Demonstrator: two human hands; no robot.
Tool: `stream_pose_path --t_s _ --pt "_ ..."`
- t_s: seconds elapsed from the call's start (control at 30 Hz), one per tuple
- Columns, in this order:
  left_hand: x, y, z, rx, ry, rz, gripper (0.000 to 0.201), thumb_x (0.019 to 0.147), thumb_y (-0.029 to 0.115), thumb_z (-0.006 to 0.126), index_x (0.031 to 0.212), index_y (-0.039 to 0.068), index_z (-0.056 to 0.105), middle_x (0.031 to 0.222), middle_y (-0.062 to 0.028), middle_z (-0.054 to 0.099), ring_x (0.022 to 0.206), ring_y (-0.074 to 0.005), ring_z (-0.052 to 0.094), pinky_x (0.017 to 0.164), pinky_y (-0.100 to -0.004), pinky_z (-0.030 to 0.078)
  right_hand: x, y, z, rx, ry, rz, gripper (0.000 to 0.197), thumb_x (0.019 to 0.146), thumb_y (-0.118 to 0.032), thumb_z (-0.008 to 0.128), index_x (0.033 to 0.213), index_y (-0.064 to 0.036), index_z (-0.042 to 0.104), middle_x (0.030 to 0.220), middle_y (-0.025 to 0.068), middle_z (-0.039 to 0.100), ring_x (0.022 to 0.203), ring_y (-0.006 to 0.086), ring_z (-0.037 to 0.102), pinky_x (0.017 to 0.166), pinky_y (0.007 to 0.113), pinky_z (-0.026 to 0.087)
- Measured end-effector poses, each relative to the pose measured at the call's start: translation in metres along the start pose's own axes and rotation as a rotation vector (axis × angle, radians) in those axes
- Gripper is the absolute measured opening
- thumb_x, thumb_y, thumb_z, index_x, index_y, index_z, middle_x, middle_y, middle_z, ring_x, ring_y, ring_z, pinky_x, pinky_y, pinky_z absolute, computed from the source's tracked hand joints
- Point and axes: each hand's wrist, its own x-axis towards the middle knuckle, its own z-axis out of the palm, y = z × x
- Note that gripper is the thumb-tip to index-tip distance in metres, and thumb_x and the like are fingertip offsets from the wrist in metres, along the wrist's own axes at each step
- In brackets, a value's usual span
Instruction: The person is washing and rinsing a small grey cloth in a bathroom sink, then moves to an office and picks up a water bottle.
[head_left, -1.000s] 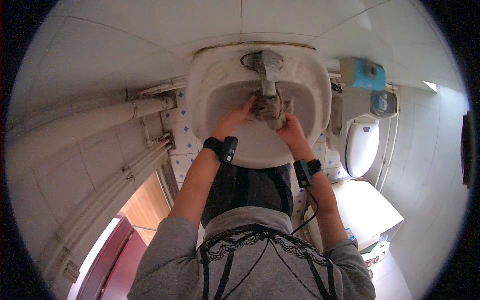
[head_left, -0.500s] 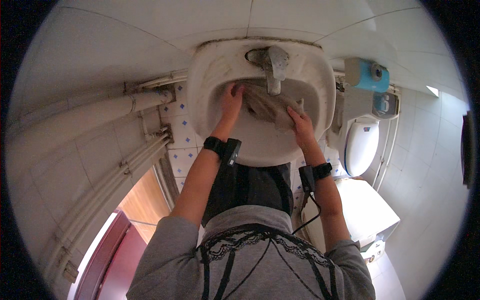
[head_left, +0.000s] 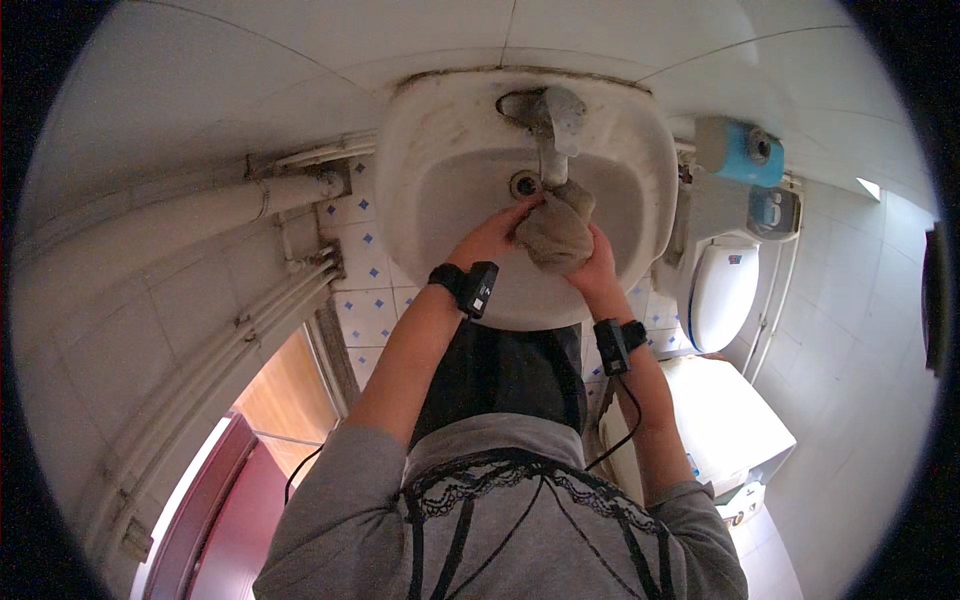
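Observation:
A wet-looking brownish-grey cloth (head_left: pixel 556 235) is bunched into a lump just below the faucet (head_left: pixel 553 150), over the white sink basin (head_left: pixel 440 215). From the left, my left hand (head_left: pixel 497 233) grips it, with fingers reaching along its upper left side. My right hand (head_left: pixel 597 265) is wrapped round its lower right side, the fingers partly hidden behind the cloth. The top of the lump reaches up to the spout. The round drain hole (head_left: pixel 524 184) shows to the left of the cloth.
On the right stand a toilet with a white lid (head_left: pixel 725 295) and a blue-and-white box (head_left: pixel 740 152) above it. A white-topped appliance or cabinet (head_left: pixel 720 415) is beside my right arm. Pipes (head_left: pixel 190 235) run along the left wall, with a doorway (head_left: pixel 290 395) below.
The cloth was spread across the back of the basin; now it is gathered into a lump under the spout. Both hands have come together around it, and the drain is uncovered.

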Motion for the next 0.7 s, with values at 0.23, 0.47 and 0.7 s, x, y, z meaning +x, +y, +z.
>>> stream_pose_path --t_s 0.23,0.47,0.7 --pt "0.005 0.007 -0.006 0.141 0.081 0.038 0.061 0.071 0.003 0.061 0.125 0.011 0.033 0.123 -0.0061 0.042 0.112 -0.0195 0.041 0.093 -0.0309 0.035 0.008 -0.029 -0.050 -0.402 0.365 0.099 0.046 0.085 -0.034 0.044 0.118 -0.0037 0.037 0.112 0.0133 0.048 0.096 0.0233 0.052 0.085 0.035 0.042" --pt "0.024 0.058 -0.004 -0.495 0.232 -0.384 0.049 0.080 0.040 0.049 0.113 0.003 0.046 0.107 -0.0095 0.053 0.094 -0.0224 0.053 0.080 -0.0340 0.042 0.045 0.001 -0.033 -0.427 0.284 0.173 0.058 0.086 -0.046 0.037 0.126 -0.0050 0.029 0.123 0.0087 0.040 0.110 0.0225 0.041 0.090 0.033 0.035" --pt "0.037 0.007 0.008 0.426 0.641 -0.278 0.053 0.078 0.033 0.054 0.120 0.004 0.037 0.113 -0.0179 0.046 0.101 -0.0301 0.047 0.083 -0.0379 0.039 0.065 0.031 -0.004 -0.006 0.370 0.079 0.058 0.084 -0.051 0.034 0.124 -0.0089 0.033 0.122 0.0074 0.041 0.111 0.0226 0.040 0.090 0.037 0.037"
